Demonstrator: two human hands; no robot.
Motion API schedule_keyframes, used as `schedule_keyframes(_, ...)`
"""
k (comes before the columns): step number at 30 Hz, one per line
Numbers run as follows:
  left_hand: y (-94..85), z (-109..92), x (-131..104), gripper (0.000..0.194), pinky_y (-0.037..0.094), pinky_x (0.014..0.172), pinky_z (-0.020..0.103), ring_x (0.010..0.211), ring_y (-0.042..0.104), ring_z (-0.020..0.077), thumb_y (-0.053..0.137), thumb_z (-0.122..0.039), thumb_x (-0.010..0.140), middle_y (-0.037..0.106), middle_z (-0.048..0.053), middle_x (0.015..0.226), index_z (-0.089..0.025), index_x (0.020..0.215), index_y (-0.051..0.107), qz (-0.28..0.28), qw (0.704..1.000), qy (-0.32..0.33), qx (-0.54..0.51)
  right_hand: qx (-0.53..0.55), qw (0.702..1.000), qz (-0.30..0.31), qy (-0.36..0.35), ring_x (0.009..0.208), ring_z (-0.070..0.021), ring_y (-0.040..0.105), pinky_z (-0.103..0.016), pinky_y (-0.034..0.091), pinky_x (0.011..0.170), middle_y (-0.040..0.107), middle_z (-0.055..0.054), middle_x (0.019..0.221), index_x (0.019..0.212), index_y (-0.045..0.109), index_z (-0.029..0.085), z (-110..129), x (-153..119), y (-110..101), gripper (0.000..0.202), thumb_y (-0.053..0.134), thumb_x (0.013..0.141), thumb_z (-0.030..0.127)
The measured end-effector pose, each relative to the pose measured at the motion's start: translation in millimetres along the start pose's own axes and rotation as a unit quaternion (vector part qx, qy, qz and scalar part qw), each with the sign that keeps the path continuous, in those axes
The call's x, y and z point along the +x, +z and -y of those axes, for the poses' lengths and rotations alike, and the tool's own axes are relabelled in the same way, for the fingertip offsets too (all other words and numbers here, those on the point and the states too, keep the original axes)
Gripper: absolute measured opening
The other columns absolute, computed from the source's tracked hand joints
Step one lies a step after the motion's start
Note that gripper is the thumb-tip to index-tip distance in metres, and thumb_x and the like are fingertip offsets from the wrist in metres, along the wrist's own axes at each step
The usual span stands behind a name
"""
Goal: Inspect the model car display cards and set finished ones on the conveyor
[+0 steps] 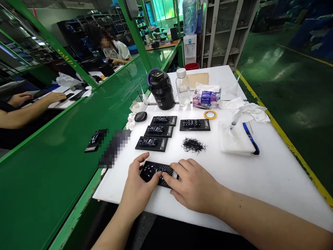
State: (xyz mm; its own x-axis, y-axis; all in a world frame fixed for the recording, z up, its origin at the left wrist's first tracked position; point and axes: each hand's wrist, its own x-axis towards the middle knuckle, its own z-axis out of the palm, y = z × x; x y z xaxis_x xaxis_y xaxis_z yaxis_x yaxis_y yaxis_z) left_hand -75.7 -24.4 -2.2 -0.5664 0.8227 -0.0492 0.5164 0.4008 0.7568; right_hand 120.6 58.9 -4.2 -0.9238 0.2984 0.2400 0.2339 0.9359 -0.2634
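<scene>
My left hand (137,187) curls round a black base (167,168), thumb against its car (150,169); my right hand's (194,184) fingers bend over the other end — whether they pinch anything, I cannot tell. The base lies near the table's (260,194) front edge. I seem to be fitting some detail — calling for light, steady pressure.

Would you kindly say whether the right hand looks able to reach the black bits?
Probably yes: the black bits lie just beyond the right hand, with only white tabletop visible between, though it is touching the black plate.
</scene>
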Motion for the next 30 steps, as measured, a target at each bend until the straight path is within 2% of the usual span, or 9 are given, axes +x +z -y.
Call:
schedule_keyframes(4, 0.2, 7.1, -1.8, 0.055, 0.041, 0.109, 0.052, 0.129, 0.048, 0.0299, 0.069, -0.044, 0.08, 0.053, 0.007, 0.137, -0.029, 0.13, 0.051, -0.028, 0.997, 0.056, -0.047, -0.027, 1.0, 0.0, -0.006, 0.097, -0.029, 0.05, -0.041, 0.039, 0.075, 0.058, -0.013, 0.115, 0.138, 0.052, 0.015, 1.3, 1.3, 0.7, 0.043, 0.054, 0.096, 0.028)
schedule_keyframes(7, 0.2, 11.2, -0.9, 0.046, 0.04, 0.11, 0.05, 0.13, 0.048, 0.0285, 0.066, -0.043, 0.084, 0.055, 0.005, 0.138, -0.03, 0.126, 0.053, -0.027, 0.994, 0.059, -0.084, -0.042, 0.999, 0.001, -0.01, 0.097, -0.0298, 0.05, -0.042, 0.039, 0.074, 0.058, -0.014, 0.115, 0.137, 0.052, 0.014, 2.3, 1.9, 2.0, 0.045, 0.055, 0.094, 0.026)
schedule_keyframes(10, 2.0, 10.9, -1.3, 0.047, 0.039, 0.111, 0.05, 0.129, 0.049, 0.0281, 0.067, -0.041, 0.083, 0.055, 0.005, 0.138, -0.029, 0.126, 0.053, -0.026, 0.996, 0.059, -0.057, -0.041, 0.999, -0.006, -0.007, 0.098, -0.0297, 0.051, -0.043, 0.039, 0.077, 0.058, -0.014, 0.117, 0.137, 0.052, 0.015, 2.9, 1.5, 3.0, 0.043, 0.052, 0.095, 0.024)
schedule_keyframes(15, 5.5, 5.9, -3.9, 0.046, 0.04, 0.11, 0.05, 0.132, 0.047, 0.0277, 0.066, -0.037, 0.081, 0.054, 0.006, 0.138, -0.027, 0.124, 0.052, -0.037, 0.995, 0.098, 0.001, -0.037, 0.999, -0.01, -0.001, 0.1, -0.0294, 0.051, -0.043, 0.04, 0.081, 0.058, -0.015, 0.121, 0.136, 0.053, 0.015, 3.5, 1.3, 3.6, 0.041, 0.052, 0.097, 0.027)
schedule_keyframes(20, 4.7, 5.1, -4.7, 0.045, 0.039, 0.109, 0.051, 0.132, 0.047, 0.0285, 0.065, -0.035, 0.082, 0.053, 0.007, 0.14, -0.027, 0.124, 0.051, -0.039, 0.993, 0.107, 0.012, -0.036, 0.999, -0.006, 0.001, 0.103, -0.0304, 0.051, -0.044, 0.041, 0.082, 0.057, -0.015, 0.123, 0.136, 0.053, 0.016, 3.9, 2.3, 3.2, 0.042, 0.055, 0.095, 0.027)
schedule_keyframes(25, 2.4, 4.5, -5.2, 0.044, 0.039, 0.11, 0.052, 0.136, 0.044, 0.0294, 0.063, -0.036, 0.084, 0.051, 0.007, 0.142, -0.027, 0.125, 0.05, -0.018, 0.994, 0.105, -0.006, -0.034, 0.999, 0.0, 0.006, 0.1, -0.0299, 0.052, -0.043, 0.041, 0.079, 0.059, -0.015, 0.119, 0.134, 0.055, 0.016, 4.3, 3.2, 1.2, 0.041, 0.055, 0.094, 0.024)
schedule_keyframes(30, 2.7, 1.8, -4.6, 0.044, 0.037, 0.111, 0.053, 0.134, 0.046, 0.0302, 0.064, -0.036, 0.082, 0.052, 0.008, 0.141, -0.027, 0.123, 0.051, -0.022, 0.993, 0.114, 0.021, -0.031, 0.999, -0.006, 0.009, 0.097, -0.0287, 0.052, -0.043, 0.041, 0.079, 0.059, -0.013, 0.115, 0.133, 0.056, 0.017, 4.8, 2.8, 0.3, 0.038, 0.053, 0.095, 0.022)
